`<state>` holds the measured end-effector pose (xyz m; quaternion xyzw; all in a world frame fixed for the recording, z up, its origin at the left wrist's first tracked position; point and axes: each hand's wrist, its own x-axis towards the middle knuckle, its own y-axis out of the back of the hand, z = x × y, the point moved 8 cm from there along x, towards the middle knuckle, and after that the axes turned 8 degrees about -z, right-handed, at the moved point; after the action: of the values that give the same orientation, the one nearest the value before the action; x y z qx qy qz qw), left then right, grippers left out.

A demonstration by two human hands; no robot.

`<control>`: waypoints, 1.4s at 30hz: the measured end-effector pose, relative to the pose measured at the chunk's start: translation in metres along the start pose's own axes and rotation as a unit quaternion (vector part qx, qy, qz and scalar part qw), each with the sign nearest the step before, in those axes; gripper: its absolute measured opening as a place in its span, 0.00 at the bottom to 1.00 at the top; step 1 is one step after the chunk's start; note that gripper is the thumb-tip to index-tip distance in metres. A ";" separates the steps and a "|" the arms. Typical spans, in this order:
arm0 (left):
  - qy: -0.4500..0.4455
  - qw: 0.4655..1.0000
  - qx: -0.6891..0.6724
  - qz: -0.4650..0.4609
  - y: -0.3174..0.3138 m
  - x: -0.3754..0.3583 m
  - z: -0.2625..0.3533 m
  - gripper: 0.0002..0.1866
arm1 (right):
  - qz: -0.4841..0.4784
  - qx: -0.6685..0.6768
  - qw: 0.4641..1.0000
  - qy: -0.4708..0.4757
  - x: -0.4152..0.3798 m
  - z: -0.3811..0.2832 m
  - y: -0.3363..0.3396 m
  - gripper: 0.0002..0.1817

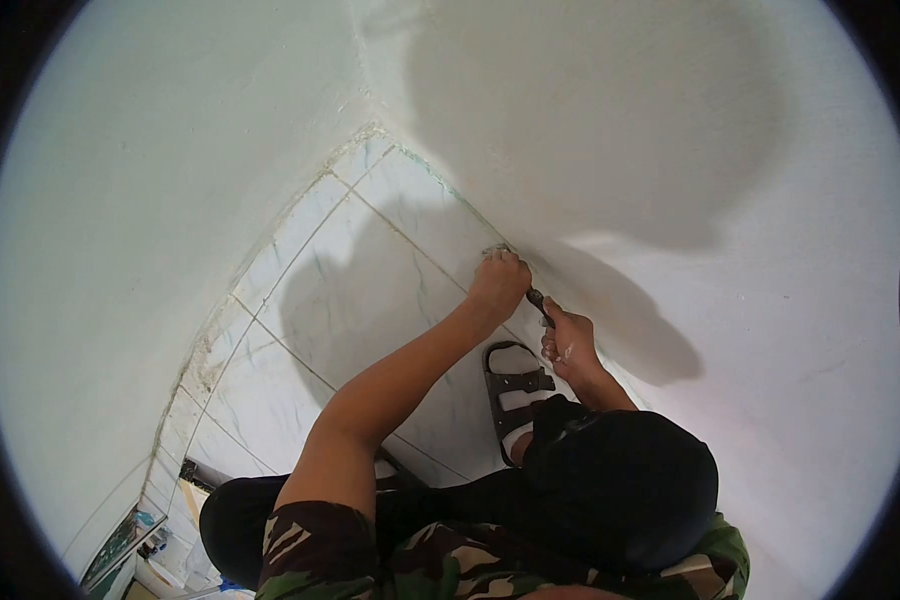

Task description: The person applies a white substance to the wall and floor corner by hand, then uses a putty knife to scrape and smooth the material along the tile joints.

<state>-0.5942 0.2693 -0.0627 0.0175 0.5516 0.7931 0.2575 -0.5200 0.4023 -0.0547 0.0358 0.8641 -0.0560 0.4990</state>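
My left hand [500, 283] is closed around the front part of a slim, dark-handled hand tool [537, 298], close to where the tiled floor [410, 290] meets the right-hand wall [670, 300]. Behind it, my right hand [570, 340] grips the rear of the same handle, with white smears on the skin. The tool slants along the wall's foot. Its working end is mostly hidden by my left fingers, so its exact kind cannot be made out. Some pale residue shows on the floor line just beyond the left hand.
A sandalled foot [518, 390] stands on the tiles just below my hands. The left wall [150, 200] meets the right one at a corner, with rough, crusty edging along its foot. Assorted items [160, 545] lie at the lower left.
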 end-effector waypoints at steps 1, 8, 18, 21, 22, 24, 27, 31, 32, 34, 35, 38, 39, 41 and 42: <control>0.000 1.000 0.001 0.000 -0.002 0.000 -0.001 0.09 | -0.001 0.001 1.000 0.000 0.002 0.002 0.001 0.21; 0.019 0.992 0.122 0.032 -0.021 0.001 0.009 0.16 | 0.016 -0.031 0.999 0.023 0.025 0.009 0.017 0.21; 0.031 0.996 0.083 0.019 -0.013 0.005 0.008 0.14 | 0.009 -0.084 0.996 0.036 0.016 -0.010 0.016 0.22; 0.035 0.998 0.038 0.029 -0.008 0.002 0.004 0.12 | 0.007 -0.054 0.996 0.066 0.020 -0.004 0.017 0.21; 0.034 0.998 0.040 0.028 -0.006 0.001 0.003 0.12 | 0.006 -0.051 0.997 0.066 0.020 -0.002 0.017 0.21; 0.031 0.998 0.061 0.016 -0.007 0.001 0.004 0.12 | 0.006 -0.060 0.996 0.062 0.021 -0.001 0.016 0.21; 0.029 0.995 0.082 0.047 -0.012 0.002 0.006 0.12 | 0.010 -0.087 0.993 0.076 0.024 -0.003 0.019 0.22; 0.032 0.994 0.092 0.051 -0.013 0.002 0.007 0.11 | 0.019 -0.093 0.994 0.060 0.022 -0.008 0.021 0.22; 0.029 0.994 0.089 0.055 -0.011 0.002 0.006 0.11 | 0.016 -0.099 0.993 0.065 0.021 -0.009 0.019 0.22; 0.025 0.994 0.086 0.059 -0.008 0.002 0.004 0.12 | 0.013 -0.104 0.992 0.069 0.024 -0.007 0.016 0.22; 0.055 0.992 0.101 0.042 -0.007 0.005 -0.003 0.12 | 0.005 -0.116 0.989 0.091 0.033 -0.008 0.010 0.22; 0.052 0.996 0.068 0.010 0.007 0.007 -0.030 0.12 | 0.008 -0.126 0.988 0.094 0.038 -0.018 -0.011 0.22; 0.019 1.000 0.021 0.000 0.010 0.004 -0.037 0.12 | 0.019 -0.122 0.989 0.080 0.037 -0.019 -0.018 0.22; 0.020 0.999 0.037 0.020 0.013 -0.004 -0.038 0.12 | 0.018 -0.112 0.990 0.082 0.035 -0.011 -0.025 0.22; 0.022 0.998 0.046 0.045 0.015 -0.004 -0.037 0.12 | 0.019 -0.109 0.990 0.085 0.033 -0.010 -0.025 0.22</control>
<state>-0.6081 0.2318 -0.0628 0.0368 0.5918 0.7778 0.2083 -0.5480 0.3791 -0.0773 0.0027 0.9034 0.0510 0.4257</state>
